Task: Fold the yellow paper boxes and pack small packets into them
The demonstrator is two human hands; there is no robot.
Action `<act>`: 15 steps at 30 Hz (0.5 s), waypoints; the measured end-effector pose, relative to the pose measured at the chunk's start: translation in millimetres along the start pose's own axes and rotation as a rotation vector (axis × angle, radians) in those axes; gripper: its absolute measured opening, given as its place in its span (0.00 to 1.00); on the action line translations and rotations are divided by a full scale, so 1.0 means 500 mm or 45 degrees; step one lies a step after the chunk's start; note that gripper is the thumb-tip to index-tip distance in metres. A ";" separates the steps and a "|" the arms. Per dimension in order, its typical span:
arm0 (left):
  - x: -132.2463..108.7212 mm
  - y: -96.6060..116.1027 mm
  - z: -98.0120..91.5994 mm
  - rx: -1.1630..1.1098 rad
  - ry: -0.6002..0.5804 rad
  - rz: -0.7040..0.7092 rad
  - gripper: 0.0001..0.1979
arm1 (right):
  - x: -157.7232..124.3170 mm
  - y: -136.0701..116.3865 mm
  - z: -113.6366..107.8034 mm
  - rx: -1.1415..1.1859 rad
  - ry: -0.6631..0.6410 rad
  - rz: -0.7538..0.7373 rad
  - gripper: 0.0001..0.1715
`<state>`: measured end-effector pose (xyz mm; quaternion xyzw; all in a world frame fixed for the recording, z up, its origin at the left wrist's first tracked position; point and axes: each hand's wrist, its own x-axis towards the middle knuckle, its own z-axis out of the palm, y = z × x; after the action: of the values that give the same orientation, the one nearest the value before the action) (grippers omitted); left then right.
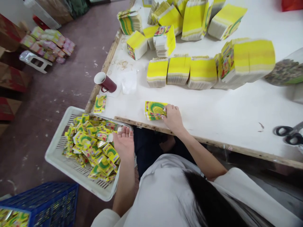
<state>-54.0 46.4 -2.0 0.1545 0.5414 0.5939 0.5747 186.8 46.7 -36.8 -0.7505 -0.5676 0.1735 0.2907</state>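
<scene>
Dark hair [208, 201] nearest, R fingers [172, 108] pinching pkt stack [154, 110] (long axis L–R), L fingers [123, 132] loosely spread.

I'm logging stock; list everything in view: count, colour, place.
packet stack: one, yellow, front edge
basket: one, white, left
basket packets: many, yellow, basket
corner packets: several, yellow, left corner
packaging stacks: over ten, yellow, far side
mug: one, maroon, left
rubber bands: several, tan, beyond mug
paper: one, white, beside mug
scissors: one, black handles, right
clear container: one, brown contents, right
table: one, white, centre
red item: one, red, top right
stool: one, white, left floor
floor packs: many, pink, left
boxes: several, brown-red, left
crate: one, blue, bottom left
left hand: one, open, by basket
right hand: one, on packet stack
</scene>
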 end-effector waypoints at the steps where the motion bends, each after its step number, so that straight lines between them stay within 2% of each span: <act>1: -0.006 -0.014 0.009 0.039 -0.059 -0.011 0.21 | -0.002 -0.002 -0.004 0.058 -0.001 0.001 0.14; 5: -0.042 -0.057 0.051 0.201 -0.358 0.015 0.28 | -0.026 -0.023 -0.035 0.332 -0.053 0.067 0.15; 7: -0.064 -0.067 0.073 0.232 -0.463 0.098 0.31 | -0.047 -0.043 -0.049 0.531 -0.242 0.005 0.16; 11: -0.094 -0.052 0.114 0.171 -0.521 0.316 0.30 | -0.096 -0.095 -0.045 1.131 -0.767 -0.167 0.21; 13: -0.096 -0.038 0.126 0.109 -0.512 0.380 0.25 | -0.116 -0.115 -0.032 1.412 -0.864 -0.115 0.26; 15: -0.092 -0.029 0.131 0.079 -0.468 0.394 0.23 | -0.128 -0.128 -0.021 1.524 -0.864 -0.043 0.32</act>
<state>19.5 34.1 30.2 0.3587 0.4157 0.6198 0.5606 126.1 -5.0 7.2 -0.3559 -0.4453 0.6780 0.4641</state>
